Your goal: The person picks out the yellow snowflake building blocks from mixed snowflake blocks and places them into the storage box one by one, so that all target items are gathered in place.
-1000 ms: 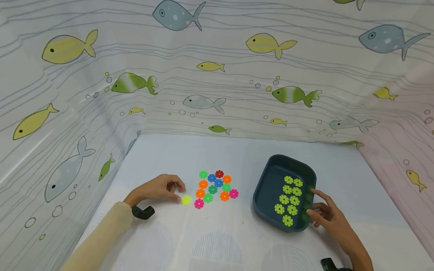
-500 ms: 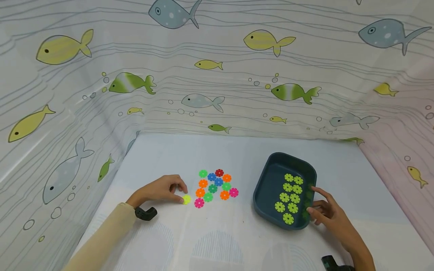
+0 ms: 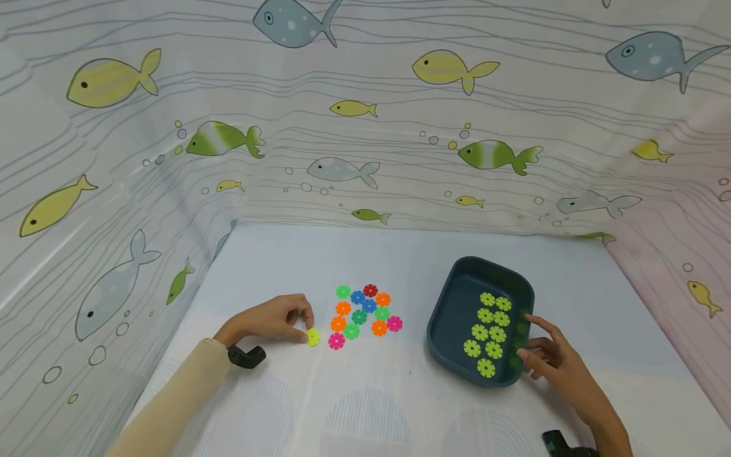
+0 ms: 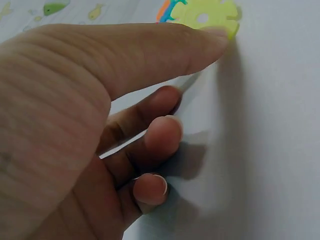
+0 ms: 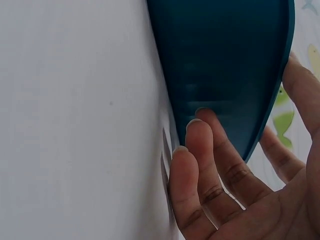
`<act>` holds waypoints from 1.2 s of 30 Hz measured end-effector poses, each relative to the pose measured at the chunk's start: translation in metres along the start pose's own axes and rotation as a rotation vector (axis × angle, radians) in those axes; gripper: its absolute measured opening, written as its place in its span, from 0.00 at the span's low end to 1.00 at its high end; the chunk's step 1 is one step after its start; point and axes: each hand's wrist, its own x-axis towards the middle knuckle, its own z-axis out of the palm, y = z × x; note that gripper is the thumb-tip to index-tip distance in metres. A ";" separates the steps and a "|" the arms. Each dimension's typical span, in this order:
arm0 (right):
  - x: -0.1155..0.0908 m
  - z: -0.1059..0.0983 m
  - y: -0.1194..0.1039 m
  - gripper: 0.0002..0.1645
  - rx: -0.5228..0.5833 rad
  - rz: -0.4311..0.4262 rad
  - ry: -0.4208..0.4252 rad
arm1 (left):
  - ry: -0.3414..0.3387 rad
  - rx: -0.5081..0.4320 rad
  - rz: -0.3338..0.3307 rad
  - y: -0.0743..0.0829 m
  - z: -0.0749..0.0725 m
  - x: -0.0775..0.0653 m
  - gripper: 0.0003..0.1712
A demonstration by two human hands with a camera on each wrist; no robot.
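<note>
Between thumb and index finger, my left hand (image 3: 274, 319) pinches a yellow notched plastic disc (image 3: 313, 337), tilted up off the table. In the left wrist view the thumb presses on that disc's near edge, while the other fingers curl loosely beneath. Right of it lie several loose notched discs (image 3: 359, 317) in orange, blue, green, pink and red. At the dark teal tray (image 3: 442, 343), my right hand (image 3: 554, 365) holds the right side, with thumb and index finger at the rim and other fingers against the outer wall. Inside sit several yellow-green discs (image 3: 486, 368) in two columns.
The white table (image 3: 377, 387) carries pale printed circles near its front. A fish-print sheet (image 3: 400, 171) walls in the back and both sides. A black wrist device (image 3: 247, 357) sits at my left wrist; another (image 3: 562, 444) shows by my right wrist.
My left thumb and index finger have closed on the yellow disc, which has tipped up from lying flat. My right hand and the tray have stayed in place.
</note>
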 end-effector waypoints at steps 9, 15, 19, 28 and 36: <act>0.000 -0.001 0.000 0.45 0.016 0.000 -0.011 | -0.045 -0.156 -0.109 -0.001 -0.004 0.004 0.06; 0.000 -0.001 0.001 0.44 0.018 -0.006 -0.015 | -0.047 -0.253 -0.078 0.002 -0.003 0.006 0.06; 0.000 -0.001 0.001 0.44 0.014 -0.005 -0.015 | -0.047 -0.260 -0.074 0.004 -0.003 0.008 0.13; 0.000 -0.001 0.001 0.45 0.022 -0.009 -0.015 | -0.037 -0.237 -0.045 0.007 -0.003 0.024 0.06; 0.000 -0.001 0.002 0.44 0.020 -0.008 -0.010 | -0.045 -0.209 -0.022 0.019 -0.007 0.038 0.08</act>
